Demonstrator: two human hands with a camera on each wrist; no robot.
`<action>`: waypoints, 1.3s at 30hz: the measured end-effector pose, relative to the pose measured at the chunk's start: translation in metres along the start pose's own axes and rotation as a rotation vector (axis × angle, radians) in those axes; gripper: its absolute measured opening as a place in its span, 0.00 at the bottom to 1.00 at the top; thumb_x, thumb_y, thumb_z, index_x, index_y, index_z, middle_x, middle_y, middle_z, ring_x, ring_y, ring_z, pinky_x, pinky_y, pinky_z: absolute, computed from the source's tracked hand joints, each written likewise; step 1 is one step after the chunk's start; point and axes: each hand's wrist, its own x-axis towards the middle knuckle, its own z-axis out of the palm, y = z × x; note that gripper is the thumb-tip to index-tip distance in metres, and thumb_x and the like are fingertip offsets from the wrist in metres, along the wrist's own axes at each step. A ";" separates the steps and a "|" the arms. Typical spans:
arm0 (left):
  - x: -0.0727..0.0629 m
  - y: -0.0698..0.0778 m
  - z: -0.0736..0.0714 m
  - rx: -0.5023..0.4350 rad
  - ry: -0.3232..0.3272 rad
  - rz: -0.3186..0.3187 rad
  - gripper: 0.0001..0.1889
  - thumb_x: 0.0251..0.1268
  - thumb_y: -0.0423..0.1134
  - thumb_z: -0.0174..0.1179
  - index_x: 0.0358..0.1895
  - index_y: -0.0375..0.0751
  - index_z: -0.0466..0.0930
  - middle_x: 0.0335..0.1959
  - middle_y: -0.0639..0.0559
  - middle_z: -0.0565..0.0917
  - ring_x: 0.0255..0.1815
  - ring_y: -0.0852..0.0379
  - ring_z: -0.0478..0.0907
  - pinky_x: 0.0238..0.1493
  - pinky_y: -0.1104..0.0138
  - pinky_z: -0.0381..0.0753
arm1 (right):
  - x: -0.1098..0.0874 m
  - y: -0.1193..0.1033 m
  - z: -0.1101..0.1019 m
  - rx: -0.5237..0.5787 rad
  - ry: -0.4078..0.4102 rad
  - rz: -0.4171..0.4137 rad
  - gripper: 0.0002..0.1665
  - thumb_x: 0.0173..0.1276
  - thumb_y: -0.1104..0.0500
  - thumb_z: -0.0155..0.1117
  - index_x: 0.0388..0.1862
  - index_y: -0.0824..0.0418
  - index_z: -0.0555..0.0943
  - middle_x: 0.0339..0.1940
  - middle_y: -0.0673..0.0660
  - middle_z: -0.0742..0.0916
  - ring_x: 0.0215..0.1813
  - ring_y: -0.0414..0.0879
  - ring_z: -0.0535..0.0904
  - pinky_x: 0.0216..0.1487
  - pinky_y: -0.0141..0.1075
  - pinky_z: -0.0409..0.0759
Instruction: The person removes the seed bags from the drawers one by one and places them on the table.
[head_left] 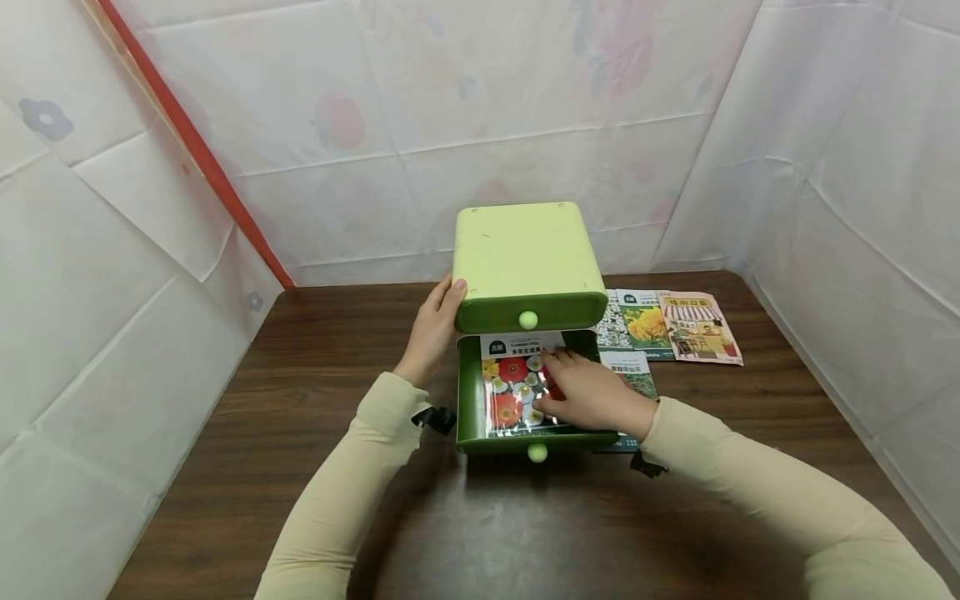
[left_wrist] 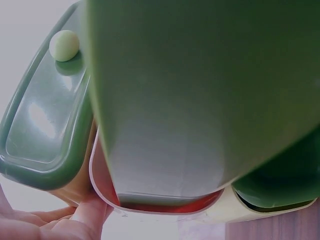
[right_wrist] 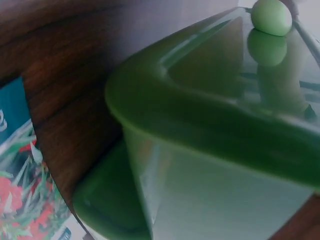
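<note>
A small drawer cabinet point(head_left: 525, 250) with a pale yellow-green top stands on the table. Its top drawer, with a round knob point(head_left: 528, 320), is closed. Below it, a green drawer point(head_left: 470, 400) is pulled out. Inside lies a seed packet point(head_left: 506, 392) printed with red, white and yellow flowers. My right hand point(head_left: 596, 392) reaches over the drawer's right wall, its fingers resting on the packet. My left hand point(head_left: 435, 327) is against the cabinet's left side, thumb at the front corner; its fingers point(left_wrist: 87, 217) show in the left wrist view. The right wrist view hides the right hand.
To the cabinet's right lie several seed packets: a pink one point(head_left: 697, 325), one with yellow flowers point(head_left: 647, 323), and another point(head_left: 630, 371) partly behind the right hand. Another green drawer point(left_wrist: 280, 175) sits lower in the cabinet. White patterned sheeting point(head_left: 420, 108) surrounds the table.
</note>
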 end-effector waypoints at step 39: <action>0.000 0.001 0.002 -0.010 0.001 0.004 0.37 0.72 0.65 0.46 0.78 0.56 0.52 0.75 0.48 0.62 0.62 0.47 0.75 0.63 0.51 0.77 | 0.009 0.012 -0.002 0.736 0.035 0.058 0.34 0.75 0.52 0.56 0.74 0.66 0.64 0.71 0.65 0.73 0.68 0.61 0.73 0.66 0.53 0.74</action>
